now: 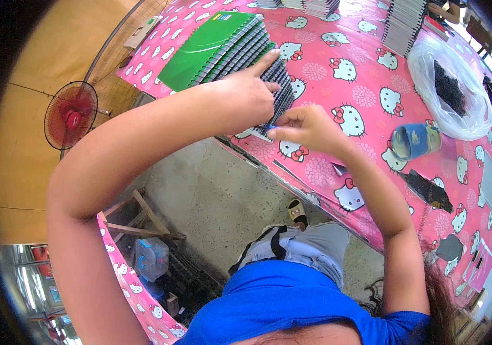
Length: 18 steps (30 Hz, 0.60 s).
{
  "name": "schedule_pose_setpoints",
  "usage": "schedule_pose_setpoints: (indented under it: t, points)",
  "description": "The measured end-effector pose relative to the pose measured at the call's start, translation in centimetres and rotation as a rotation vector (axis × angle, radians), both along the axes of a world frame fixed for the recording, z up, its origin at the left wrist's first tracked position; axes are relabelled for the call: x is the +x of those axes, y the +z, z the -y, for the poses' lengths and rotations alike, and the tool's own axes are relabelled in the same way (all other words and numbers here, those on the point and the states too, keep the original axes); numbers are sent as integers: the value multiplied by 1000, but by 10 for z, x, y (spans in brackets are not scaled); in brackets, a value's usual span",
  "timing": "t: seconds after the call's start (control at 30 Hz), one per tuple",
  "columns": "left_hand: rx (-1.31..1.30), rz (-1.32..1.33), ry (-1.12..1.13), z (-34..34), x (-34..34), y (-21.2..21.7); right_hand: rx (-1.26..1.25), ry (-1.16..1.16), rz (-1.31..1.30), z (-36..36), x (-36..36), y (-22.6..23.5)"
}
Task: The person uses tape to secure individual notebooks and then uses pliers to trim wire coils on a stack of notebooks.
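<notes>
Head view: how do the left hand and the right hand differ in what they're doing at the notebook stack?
The left hand lies flat and spread on the fanned stack of spiral notebooks, forefinger stretched out; the right hand is curled at the stack's near edge, fingertips pinched together. The left hand presses down from above; the right hand works from the side and seems to hold a small blue thing, too small to identify. Both are bare and meet at the same stack on the pink table cover.

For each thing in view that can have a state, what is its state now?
Left hand: pressed flat on the stack of spiral notebooks.
Right hand: fingers pinched at the stack's near edge; what they hold is too small to tell.
Green notebook: closed, on top, fanned out.
Plastic bag: open, dark pieces inside.
Blue cup: lying on its side.
</notes>
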<state>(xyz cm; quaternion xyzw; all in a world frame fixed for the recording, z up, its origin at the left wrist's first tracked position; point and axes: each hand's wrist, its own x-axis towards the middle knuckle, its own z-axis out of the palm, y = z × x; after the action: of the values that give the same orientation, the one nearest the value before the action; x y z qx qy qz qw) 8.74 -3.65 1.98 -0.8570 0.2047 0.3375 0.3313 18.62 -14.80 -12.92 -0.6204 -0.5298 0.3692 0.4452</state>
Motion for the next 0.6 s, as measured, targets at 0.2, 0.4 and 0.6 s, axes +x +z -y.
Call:
schedule_pose_setpoints:
  t: [0.2,0.4,0.6]
  points:
    - [-232,152,-119,-21,-12,-21,-172,30,-101,4,-7,-1]
    - [-39,25,-41,-4,-4,-12,514,-268,659,18,-16,-16]
    - [-39,1,-19,0,0,-11,272,-124,374,7,-12,-12]
